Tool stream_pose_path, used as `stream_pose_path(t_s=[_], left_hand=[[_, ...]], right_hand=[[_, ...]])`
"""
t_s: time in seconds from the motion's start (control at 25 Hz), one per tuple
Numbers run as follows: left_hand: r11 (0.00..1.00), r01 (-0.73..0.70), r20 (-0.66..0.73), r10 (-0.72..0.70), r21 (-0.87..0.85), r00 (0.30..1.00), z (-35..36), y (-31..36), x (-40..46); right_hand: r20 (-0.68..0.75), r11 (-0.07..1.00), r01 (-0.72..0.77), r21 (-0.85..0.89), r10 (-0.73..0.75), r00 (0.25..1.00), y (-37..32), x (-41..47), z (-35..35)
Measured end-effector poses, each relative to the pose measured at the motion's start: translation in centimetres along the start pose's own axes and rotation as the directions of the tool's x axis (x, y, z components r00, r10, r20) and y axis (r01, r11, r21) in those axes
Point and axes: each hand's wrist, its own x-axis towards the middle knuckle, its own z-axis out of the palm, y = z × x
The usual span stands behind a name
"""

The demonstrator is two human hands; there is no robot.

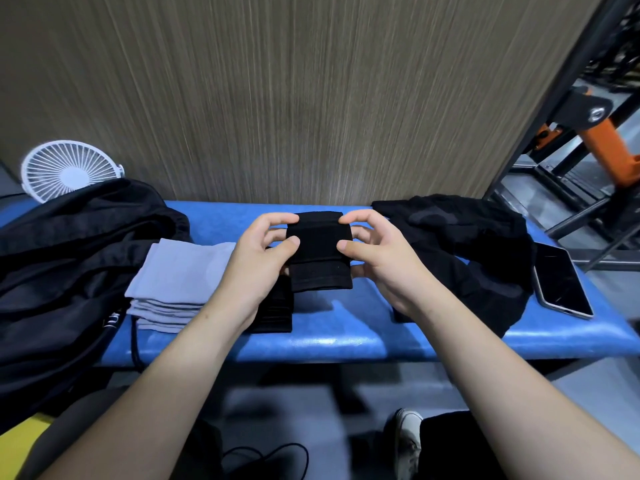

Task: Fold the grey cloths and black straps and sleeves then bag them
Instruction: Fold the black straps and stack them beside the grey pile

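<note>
A folded black sleeve [319,251] hangs between my hands above the blue bench [346,337]. My left hand [263,258] pinches its left edge between thumb and fingers, and my right hand [377,258] pinches its right edge the same way. Under my left wrist lies a stack of folded black pieces [275,311]. Left of that sits a stack of folded grey cloths [176,282]. A loose heap of black sleeves and straps [467,251] lies on the bench's right part. The black drawstring bag [62,271] slumps over the bench's left end.
A phone [562,285] lies at the bench's right end, beside the black heap. A white fan [67,169] stands at the back left. A wood-grain wall rises right behind the bench. Orange and black metal equipment [588,133] stands at the right. A shoe [408,441] is on the floor below.
</note>
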Motion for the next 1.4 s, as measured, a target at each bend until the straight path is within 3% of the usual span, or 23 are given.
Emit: stream_pose_path(t_s=[0.2,0.4,0.52,0.68,0.92,1.2,1.32,1.4], left_hand=[[0.999,-0.046,-0.040,0.047,0.010,0.998,-2.4,0.7,0.2],[0.994,-0.025,-0.127,0.039,0.110,0.991,-4.7,0.6,-0.2],[0.962,0.009,-0.137,0.029,0.271,0.990,-5.9,-0.2,-0.1],[0.813,-0.042,-0.118,0.135,0.581,0.984,-6.3,-1.3,-0.3],[0.673,-0.117,-0.013,0.185,0.731,0.983,-7.1,-2.4,-0.2],[0.607,-0.225,0.057,0.283,0.762,0.957,-7.0,-2.4,-0.2],[0.581,-0.277,0.160,0.245,0.766,0.956,-7.2,-3.0,-0.1],[0.532,-0.275,0.200,0.194,0.801,0.960,-7.7,-3.7,0.0]], right_hand=[[0.047,0.995,-0.025,0.093,0.021,0.999,-0.4,0.6,1.8],[0.015,0.995,-0.065,0.076,0.064,0.998,0.5,1.8,4.3],[-0.009,0.994,-0.091,-0.062,0.090,0.996,1.8,2.5,5.6],[-0.015,0.953,-0.077,-0.293,0.077,0.997,2.8,2.8,6.9],[0.046,0.748,0.063,-0.661,-0.043,0.998,3.9,3.3,7.1],[0.140,0.623,0.183,-0.760,-0.117,0.983,4.4,3.4,6.2],[0.228,0.530,0.267,-0.805,-0.141,0.964,3.9,3.1,6.0],[0.287,0.483,0.288,-0.827,-0.078,0.955,4.1,3.2,6.3]])
